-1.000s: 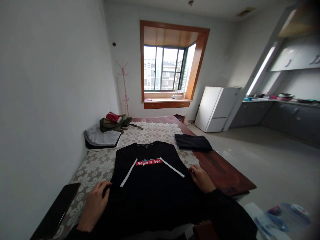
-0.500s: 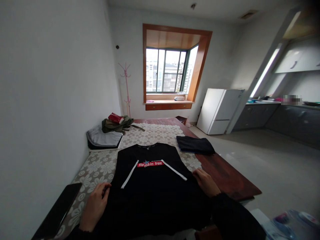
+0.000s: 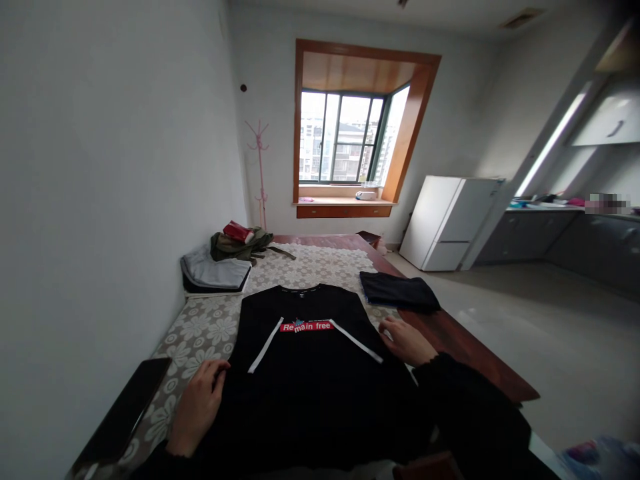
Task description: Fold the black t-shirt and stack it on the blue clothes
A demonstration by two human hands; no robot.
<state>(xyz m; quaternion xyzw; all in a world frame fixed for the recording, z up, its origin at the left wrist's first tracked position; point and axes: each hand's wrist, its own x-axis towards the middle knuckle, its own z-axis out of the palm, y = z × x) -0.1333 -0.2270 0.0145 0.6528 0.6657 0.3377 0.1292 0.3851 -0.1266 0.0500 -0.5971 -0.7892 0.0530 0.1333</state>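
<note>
A black T-shirt with two slanting white stripes and a red chest label reading "Remain free" (image 3: 310,373) lies spread flat, front up and collar away from the viewer, on a wooden table covered with a cream floral lace cloth (image 3: 200,330). The left hand (image 3: 197,407) rests at the shirt's left edge with fingers curled loosely, the fingertips touching the fabric; whether they pinch the edge cannot be told from this angle. The right hand (image 3: 405,340), in a black sleeve, lies on the shirt's right edge just beyond the end of the right stripe, fingers extended and fairly flat on the cloth rather than clamped on anything.

Surroundings: a dark, flat rectangular phone or tablet (image 3: 123,417) lies on the table's near left corner, just beside the left hand. A folded dark navy garment (image 3: 400,292) sits at the table's right edge, near the right hand but apart from it. At the far left of the table are a folded grey garment stack (image 3: 215,273) and, behind it, an olive-green bag with a red item on top (image 3: 240,243). Beyond the table stand a pink coat rack (image 3: 260,170), a wood-framed bay window (image 3: 350,133) and a white refrigerator (image 3: 450,223).
</note>
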